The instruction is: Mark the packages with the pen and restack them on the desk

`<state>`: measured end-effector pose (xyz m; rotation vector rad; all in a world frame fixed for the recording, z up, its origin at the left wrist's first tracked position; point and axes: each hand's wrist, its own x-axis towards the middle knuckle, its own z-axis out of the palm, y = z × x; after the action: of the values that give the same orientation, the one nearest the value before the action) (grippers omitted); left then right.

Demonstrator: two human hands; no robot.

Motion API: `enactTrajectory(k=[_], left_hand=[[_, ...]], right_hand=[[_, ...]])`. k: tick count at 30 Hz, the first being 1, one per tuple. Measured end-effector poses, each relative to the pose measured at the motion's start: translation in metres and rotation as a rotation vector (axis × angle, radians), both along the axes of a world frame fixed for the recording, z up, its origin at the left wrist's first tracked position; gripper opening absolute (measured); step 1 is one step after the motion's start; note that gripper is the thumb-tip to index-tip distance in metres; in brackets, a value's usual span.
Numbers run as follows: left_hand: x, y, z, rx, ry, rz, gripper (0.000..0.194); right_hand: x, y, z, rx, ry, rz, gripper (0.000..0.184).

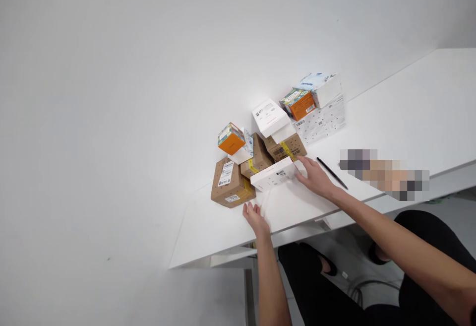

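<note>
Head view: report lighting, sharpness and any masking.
The head view is brightly, softly lit, so the table nearly merges with the wall at its left end; in the head view, the flat white box has clear edges but unreadable small print; also in the head view, a pixelated patch masks detail right of the pen-like stick.

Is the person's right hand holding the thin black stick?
No, the thin black stick lies on the white table while the right hand touches the flat white box.
</note>
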<state>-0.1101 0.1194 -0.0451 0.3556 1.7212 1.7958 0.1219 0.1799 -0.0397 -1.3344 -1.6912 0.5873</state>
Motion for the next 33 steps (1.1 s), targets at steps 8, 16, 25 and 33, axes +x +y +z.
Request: enactTrajectory(k=[8,16,25,33], left_hand=[[0.02,-0.021,-0.02,0.109,0.04,-0.063,0.038],[0.05,-0.034,-0.02,0.18,-0.092,-0.269,0.06],[0.067,-0.04,-0.013,0.288,-0.151,-0.335,0.075],[0.065,-0.041,0.011,0.444,-0.071,-0.399,0.073]], right_hand=[[-0.013,-0.003,-0.006,-0.164,0.105,0.216,0.031],[-0.006,-0.083,-0.02,-0.597,0.716,0.152,0.035],[0.006,-0.102,-0.018,-0.714,1.014,0.087,0.033],[0.005,-0.098,-0.019,-1.024,1.477,0.233,0.02]])
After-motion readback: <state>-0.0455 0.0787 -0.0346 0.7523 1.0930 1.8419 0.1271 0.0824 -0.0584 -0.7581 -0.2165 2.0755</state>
